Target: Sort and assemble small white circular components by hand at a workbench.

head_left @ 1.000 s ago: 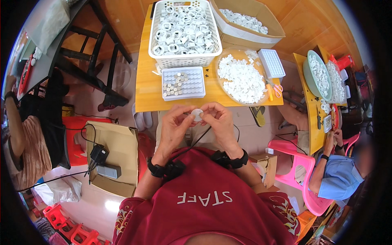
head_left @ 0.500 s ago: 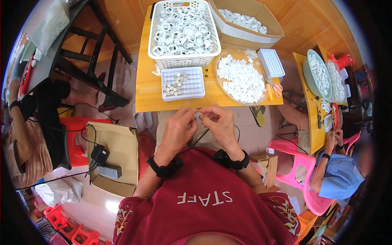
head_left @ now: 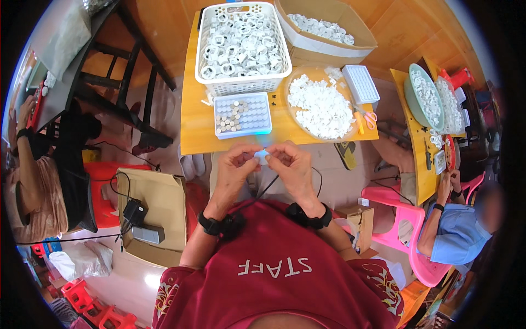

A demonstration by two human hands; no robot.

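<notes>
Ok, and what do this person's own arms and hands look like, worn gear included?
The left hand and right hand are gloveless. The left wrist has a black band, the right a matching one, each with a bulky black piece on its inner side. A dark cable shows between the forearms. The short sleeves are dark red with pale gold swirls.

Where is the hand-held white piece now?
The white piece is mid-picture in the head view, pinched between left hand and right hand, just below the yellow table edge.
</notes>
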